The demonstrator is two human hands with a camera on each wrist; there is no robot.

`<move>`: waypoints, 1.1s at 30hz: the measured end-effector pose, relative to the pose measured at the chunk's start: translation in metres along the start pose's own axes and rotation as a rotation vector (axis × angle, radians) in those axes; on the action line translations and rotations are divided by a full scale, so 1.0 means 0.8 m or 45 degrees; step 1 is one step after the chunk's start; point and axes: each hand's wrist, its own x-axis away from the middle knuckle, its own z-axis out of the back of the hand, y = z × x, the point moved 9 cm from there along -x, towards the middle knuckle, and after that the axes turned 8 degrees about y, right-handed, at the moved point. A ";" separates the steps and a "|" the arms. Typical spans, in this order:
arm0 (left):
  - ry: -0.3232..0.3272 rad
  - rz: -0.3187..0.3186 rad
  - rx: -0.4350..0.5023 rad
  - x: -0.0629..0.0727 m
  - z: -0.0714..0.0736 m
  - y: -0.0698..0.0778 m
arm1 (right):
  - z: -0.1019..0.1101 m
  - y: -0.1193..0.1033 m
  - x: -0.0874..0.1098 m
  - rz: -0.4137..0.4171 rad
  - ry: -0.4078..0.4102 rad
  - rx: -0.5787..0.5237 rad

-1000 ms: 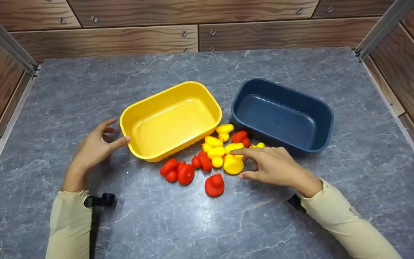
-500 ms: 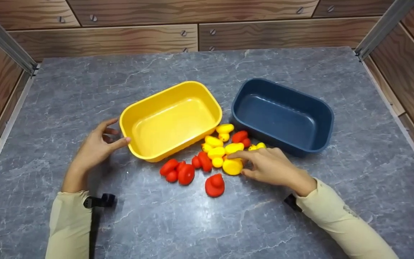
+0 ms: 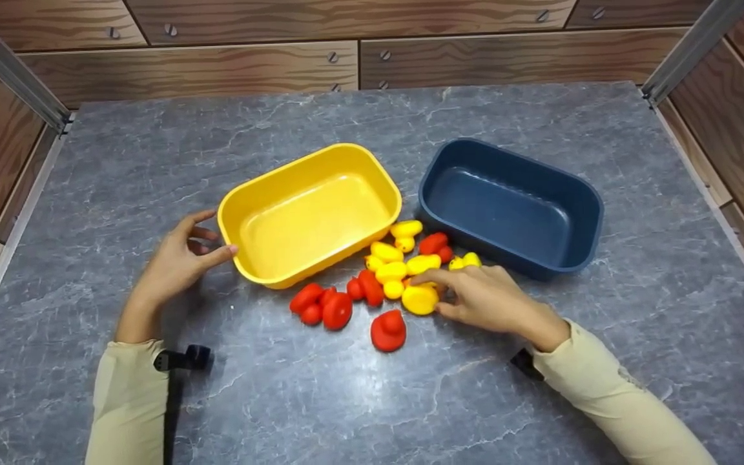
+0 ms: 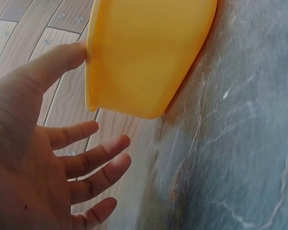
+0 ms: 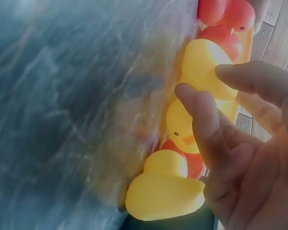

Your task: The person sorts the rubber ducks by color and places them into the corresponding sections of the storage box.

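My left hand [image 3: 175, 265] is at the left end of a yellow plastic bin [image 3: 259, 282], thumb tip at its rim and the other fingers spread loosely outside the wall, as the left wrist view shows. My right hand [image 3: 488, 297] reaches into a cluster of small rubber ducks and pinches a yellow duck [image 3: 420, 301] between thumb and index finger. Around it lie other yellow ducks [image 3: 391, 271] and a red duck [image 3: 369, 287]. Closest to my body is a single red duck [image 3: 388, 330]. In the right wrist view, another yellow duck [image 5: 165, 191] sits below my fingers.
A dark blue bin [image 3: 595, 239] with nothing inside stands right of the yellow one, behind the ducks. More red ducks [image 3: 336, 310] lie in front of the yellow bin. Wood-patterned panels [image 3: 197, 70] border the grey marbled table [image 3: 249, 400].
My right hand has shifted slightly left and closed its thumb and index finger in on the yellow duck, which has moved a little. The left hand has stayed at the bin's rim.
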 end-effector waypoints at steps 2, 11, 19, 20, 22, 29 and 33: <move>-0.001 0.002 0.003 0.000 0.000 0.000 | 0.002 0.001 0.001 -0.013 0.001 -0.032; 0.011 -0.026 0.021 0.002 0.001 0.005 | 0.020 0.016 0.013 -0.105 0.070 -0.281; 0.033 -0.043 0.064 0.001 0.001 0.007 | 0.023 0.030 0.019 -0.172 0.074 -0.614; 0.035 -0.046 0.068 0.001 0.001 0.007 | 0.023 0.031 0.019 -0.178 0.074 -0.649; 0.036 -0.048 0.075 0.001 0.001 0.008 | 0.023 0.032 0.019 -0.198 0.071 -0.733; 0.033 -0.055 0.100 0.001 0.001 0.008 | 0.029 0.033 0.017 -0.294 0.070 -1.072; 0.043 -0.055 0.101 0.001 0.001 0.007 | 0.036 0.029 0.014 -0.308 0.091 -1.215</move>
